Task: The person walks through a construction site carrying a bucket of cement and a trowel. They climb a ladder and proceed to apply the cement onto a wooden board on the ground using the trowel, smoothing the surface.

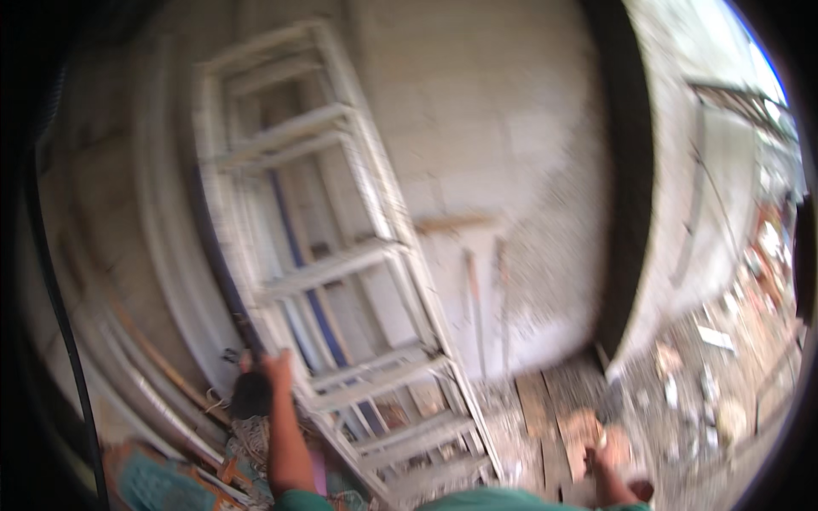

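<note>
An aluminium ladder (389,203) leans against the concrete wall in the centre. My left hand (269,370) is raised to the lower part of its left side, fingers closed round something beside the rail; whether rail or dark pole (228,281) is unclear. Below that hand is a dark object (251,396). Long pale and blue bars (317,315) stand behind the ladder. My right hand (596,460) is low at the lower right, blurred, near a small pale thing; its grip cannot be made out.
Pipes and poles (145,392) lean at the left above a teal plastic item (149,477). Thin rods (473,298) rest against the wall (511,145). Wooden boards (537,400) and scattered debris (716,409) cover the ground at right, past a dark wall edge (622,170).
</note>
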Demonstrator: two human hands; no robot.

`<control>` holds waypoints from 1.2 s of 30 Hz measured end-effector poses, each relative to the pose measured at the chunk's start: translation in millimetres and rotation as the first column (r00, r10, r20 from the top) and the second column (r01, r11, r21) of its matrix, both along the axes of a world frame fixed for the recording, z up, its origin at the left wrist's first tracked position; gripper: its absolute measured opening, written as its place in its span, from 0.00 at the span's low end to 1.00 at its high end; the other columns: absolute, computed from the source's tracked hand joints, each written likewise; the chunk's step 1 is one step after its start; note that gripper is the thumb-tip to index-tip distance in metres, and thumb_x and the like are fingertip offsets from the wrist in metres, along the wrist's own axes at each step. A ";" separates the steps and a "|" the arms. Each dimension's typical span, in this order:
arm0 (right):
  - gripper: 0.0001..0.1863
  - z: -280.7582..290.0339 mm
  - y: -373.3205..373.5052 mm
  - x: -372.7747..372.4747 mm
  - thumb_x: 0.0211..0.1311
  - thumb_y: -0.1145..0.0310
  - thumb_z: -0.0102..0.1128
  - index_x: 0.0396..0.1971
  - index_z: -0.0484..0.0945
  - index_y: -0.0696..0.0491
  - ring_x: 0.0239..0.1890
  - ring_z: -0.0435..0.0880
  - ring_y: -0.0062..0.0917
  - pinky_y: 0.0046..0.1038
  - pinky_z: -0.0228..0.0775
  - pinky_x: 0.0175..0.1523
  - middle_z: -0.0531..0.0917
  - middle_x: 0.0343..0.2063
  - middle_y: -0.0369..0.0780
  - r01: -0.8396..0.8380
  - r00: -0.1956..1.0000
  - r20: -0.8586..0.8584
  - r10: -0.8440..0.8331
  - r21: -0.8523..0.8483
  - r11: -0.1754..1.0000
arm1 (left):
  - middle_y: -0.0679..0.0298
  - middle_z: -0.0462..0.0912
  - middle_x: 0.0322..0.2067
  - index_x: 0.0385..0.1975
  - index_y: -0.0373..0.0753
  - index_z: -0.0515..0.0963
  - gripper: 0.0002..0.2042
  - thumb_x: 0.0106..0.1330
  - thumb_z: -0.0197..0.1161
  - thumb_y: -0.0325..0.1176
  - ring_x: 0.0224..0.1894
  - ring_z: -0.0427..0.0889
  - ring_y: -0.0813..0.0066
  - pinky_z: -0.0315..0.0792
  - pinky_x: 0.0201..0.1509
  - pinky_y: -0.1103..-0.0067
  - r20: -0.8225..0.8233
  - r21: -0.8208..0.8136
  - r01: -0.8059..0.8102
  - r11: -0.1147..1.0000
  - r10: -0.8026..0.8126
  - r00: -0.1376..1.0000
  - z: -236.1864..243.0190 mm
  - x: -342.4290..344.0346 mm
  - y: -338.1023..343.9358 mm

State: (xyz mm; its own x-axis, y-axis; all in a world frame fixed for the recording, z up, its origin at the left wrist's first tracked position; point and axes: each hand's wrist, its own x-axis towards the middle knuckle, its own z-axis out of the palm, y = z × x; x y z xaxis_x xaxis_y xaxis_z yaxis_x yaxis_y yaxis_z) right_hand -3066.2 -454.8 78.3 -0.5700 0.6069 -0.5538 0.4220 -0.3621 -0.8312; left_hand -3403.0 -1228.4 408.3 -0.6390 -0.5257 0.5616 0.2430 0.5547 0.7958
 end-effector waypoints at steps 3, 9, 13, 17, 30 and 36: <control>0.37 -59.8 24.4 52.9 0.56 0.73 0.68 0.66 0.64 0.47 0.24 0.80 0.26 0.32 0.75 0.27 0.80 0.28 0.39 -0.009 0.997 0.071 -0.005 0.195 0.981 | 0.43 0.75 0.57 0.60 0.23 0.67 0.29 0.63 0.67 0.30 0.57 0.77 0.55 0.69 0.64 0.66 -0.125 0.009 0.037 0.999 -0.036 0.991 -23.5 -4.6 43.9; 0.20 -60.4 -7.5 138.3 0.54 0.72 0.70 0.40 0.66 0.52 0.20 0.78 0.24 0.30 0.71 0.23 0.76 0.23 0.38 -0.085 0.963 0.266 0.041 0.155 0.984 | 0.39 0.63 0.66 0.73 0.30 0.49 0.41 0.65 0.67 0.36 0.63 0.72 0.49 0.69 0.66 0.65 -0.084 -0.067 -0.074 0.995 0.068 0.994 -23.8 47.1 101.8; 0.22 -90.6 -6.9 199.7 0.51 0.68 0.74 0.41 0.70 0.53 0.29 0.81 0.31 0.34 0.74 0.33 0.79 0.30 0.42 -0.185 0.902 0.425 0.075 0.224 0.957 | 0.37 0.61 0.66 0.72 0.31 0.51 0.42 0.65 0.69 0.41 0.65 0.70 0.45 0.67 0.68 0.64 -0.116 -0.194 -0.240 0.951 0.220 0.968 -23.7 61.2 128.8; 0.26 -107.8 5.2 221.8 0.48 0.65 0.75 0.43 0.71 0.55 0.41 0.84 0.41 0.40 0.75 0.48 0.83 0.38 0.48 -0.276 0.834 0.550 0.042 0.352 0.894 | 0.39 0.61 0.66 0.70 0.31 0.56 0.42 0.61 0.70 0.41 0.69 0.62 0.42 0.58 0.72 0.54 -0.323 -0.530 -0.594 0.606 0.503 0.802 -27.8 62.6 119.5; 0.30 -173.9 159.7 175.6 0.46 0.64 0.75 0.52 0.75 0.51 0.53 0.79 0.51 0.44 0.71 0.58 0.80 0.48 0.53 -0.013 0.731 0.647 -0.217 0.331 0.944 | 0.45 0.60 0.70 0.69 0.32 0.62 0.35 0.61 0.65 0.32 0.74 0.56 0.47 0.49 0.78 0.59 0.825 -0.459 0.818 0.346 -0.175 0.537 -191.8 79.6 484.7; 0.31 -222.2 241.1 145.2 0.44 0.64 0.75 0.52 0.77 0.48 0.58 0.73 0.51 0.46 0.68 0.62 0.77 0.52 0.53 0.085 0.732 0.618 -0.287 0.336 0.938 | 0.45 0.77 0.58 0.58 0.37 0.75 0.28 0.61 0.68 0.45 0.62 0.74 0.48 0.66 0.68 0.63 0.944 0.320 0.937 -0.140 0.126 -0.304 -310.9 122.9 629.2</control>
